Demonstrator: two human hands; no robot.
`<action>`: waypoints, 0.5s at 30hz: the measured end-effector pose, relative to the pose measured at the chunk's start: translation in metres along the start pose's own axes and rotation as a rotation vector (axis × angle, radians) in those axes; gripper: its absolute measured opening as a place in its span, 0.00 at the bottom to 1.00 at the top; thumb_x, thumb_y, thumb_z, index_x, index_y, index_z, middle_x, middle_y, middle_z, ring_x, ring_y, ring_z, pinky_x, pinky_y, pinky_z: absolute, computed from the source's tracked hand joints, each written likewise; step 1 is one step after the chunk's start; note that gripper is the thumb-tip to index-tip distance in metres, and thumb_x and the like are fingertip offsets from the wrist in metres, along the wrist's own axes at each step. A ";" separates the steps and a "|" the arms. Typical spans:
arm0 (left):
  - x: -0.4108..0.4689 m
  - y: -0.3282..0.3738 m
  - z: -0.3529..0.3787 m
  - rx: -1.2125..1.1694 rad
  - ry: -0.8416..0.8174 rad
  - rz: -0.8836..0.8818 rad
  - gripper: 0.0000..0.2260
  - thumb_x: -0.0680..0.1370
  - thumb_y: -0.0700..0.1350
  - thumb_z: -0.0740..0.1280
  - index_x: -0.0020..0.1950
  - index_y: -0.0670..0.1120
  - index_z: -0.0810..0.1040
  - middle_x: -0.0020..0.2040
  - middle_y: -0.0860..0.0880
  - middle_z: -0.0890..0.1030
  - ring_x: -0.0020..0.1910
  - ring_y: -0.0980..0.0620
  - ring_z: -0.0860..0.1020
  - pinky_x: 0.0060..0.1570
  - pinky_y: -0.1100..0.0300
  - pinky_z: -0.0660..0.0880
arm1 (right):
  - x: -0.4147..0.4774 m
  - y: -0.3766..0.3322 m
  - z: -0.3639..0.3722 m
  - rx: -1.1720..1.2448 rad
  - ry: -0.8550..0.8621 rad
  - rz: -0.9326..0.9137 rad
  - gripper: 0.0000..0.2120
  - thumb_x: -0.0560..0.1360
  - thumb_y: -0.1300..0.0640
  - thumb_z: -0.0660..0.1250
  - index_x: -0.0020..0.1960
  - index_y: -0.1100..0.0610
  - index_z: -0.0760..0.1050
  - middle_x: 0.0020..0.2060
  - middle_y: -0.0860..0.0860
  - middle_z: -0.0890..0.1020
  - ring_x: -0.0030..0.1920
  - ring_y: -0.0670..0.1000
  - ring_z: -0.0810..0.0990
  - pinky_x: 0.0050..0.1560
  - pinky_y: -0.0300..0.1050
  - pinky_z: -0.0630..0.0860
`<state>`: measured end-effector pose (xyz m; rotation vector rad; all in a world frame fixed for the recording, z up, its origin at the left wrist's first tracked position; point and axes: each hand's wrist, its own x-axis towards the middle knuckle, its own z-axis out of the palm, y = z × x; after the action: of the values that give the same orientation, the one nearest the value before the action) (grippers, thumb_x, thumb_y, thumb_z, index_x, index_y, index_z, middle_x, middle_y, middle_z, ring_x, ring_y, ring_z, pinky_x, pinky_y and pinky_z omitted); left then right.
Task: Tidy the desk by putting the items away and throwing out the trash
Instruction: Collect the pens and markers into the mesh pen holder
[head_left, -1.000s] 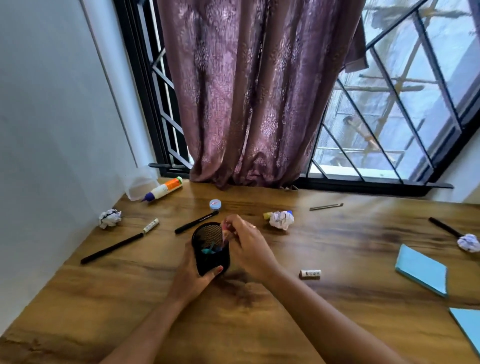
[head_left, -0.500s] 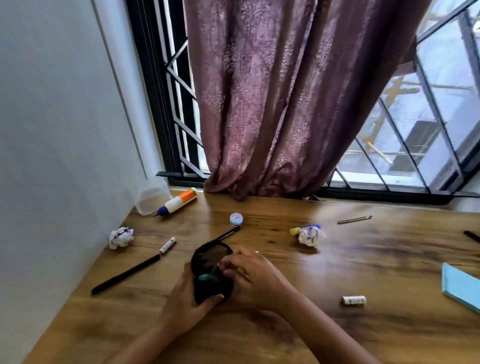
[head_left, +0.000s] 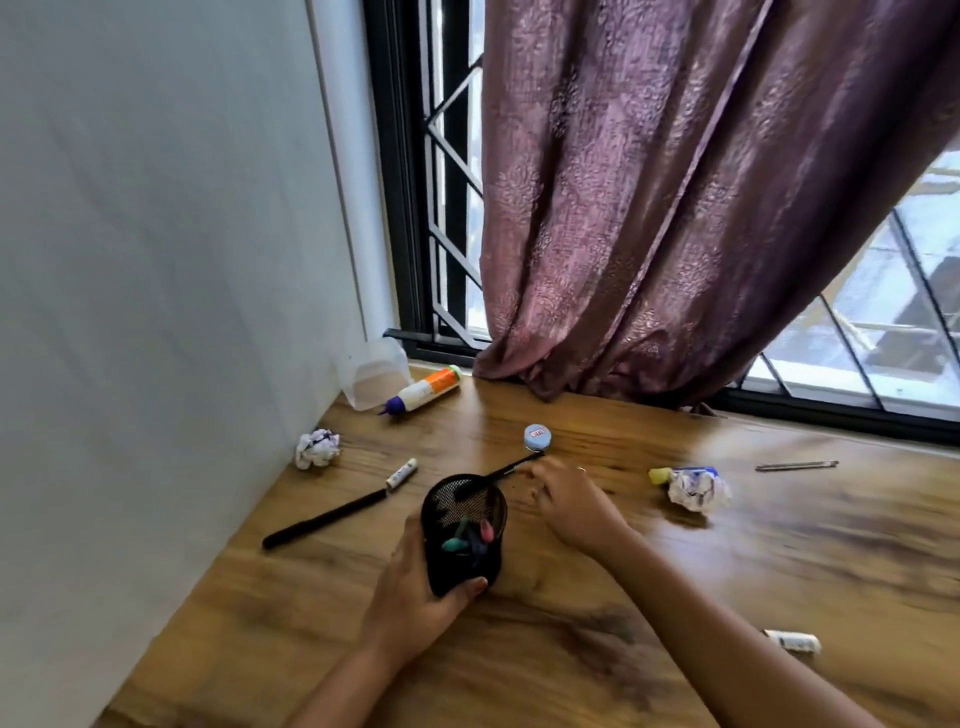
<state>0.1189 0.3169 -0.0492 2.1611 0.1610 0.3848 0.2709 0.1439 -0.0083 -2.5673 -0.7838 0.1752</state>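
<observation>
My left hand (head_left: 415, 597) grips the black mesh pen holder (head_left: 462, 519), which stands on the tabletop (head_left: 571, 649) with markers inside. My right hand (head_left: 569, 501) is just behind the holder, fingertips pinching a black pen (head_left: 506, 470) that lies near a small blue-lidded jar (head_left: 537, 436). Crumpled paper (head_left: 698, 488) lies to the right.

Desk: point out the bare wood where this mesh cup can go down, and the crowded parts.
Free: the near wood of the desk in front of the mesh cup, between the forearms; also the wide stretch between the right paper ball, the metal pin and the white tube. Crowded: back-left, with glue bottle, left paper ball and long black pen.
</observation>
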 end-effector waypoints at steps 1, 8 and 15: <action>-0.001 0.000 -0.001 0.006 0.005 -0.010 0.35 0.64 0.64 0.71 0.65 0.66 0.57 0.58 0.69 0.69 0.54 0.67 0.73 0.49 0.81 0.66 | 0.014 0.001 0.005 -0.093 -0.063 -0.021 0.20 0.78 0.60 0.57 0.68 0.49 0.69 0.67 0.49 0.72 0.65 0.54 0.72 0.59 0.54 0.74; -0.001 -0.001 -0.003 0.035 -0.028 -0.038 0.40 0.64 0.67 0.70 0.70 0.57 0.56 0.59 0.68 0.68 0.56 0.67 0.72 0.52 0.81 0.66 | 0.059 -0.014 0.039 -0.401 -0.094 -0.242 0.13 0.79 0.58 0.56 0.62 0.50 0.70 0.59 0.50 0.75 0.58 0.56 0.74 0.45 0.51 0.77; -0.005 -0.010 -0.016 -0.026 0.255 -0.185 0.35 0.62 0.57 0.78 0.62 0.61 0.63 0.56 0.63 0.74 0.56 0.60 0.75 0.52 0.69 0.71 | 0.048 -0.058 0.004 0.117 0.151 -0.172 0.09 0.80 0.55 0.59 0.60 0.55 0.69 0.53 0.53 0.78 0.51 0.54 0.77 0.48 0.50 0.74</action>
<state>0.1093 0.3339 -0.0500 2.0452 0.4928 0.5499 0.2804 0.2149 0.0154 -2.3585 -0.9034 -0.0257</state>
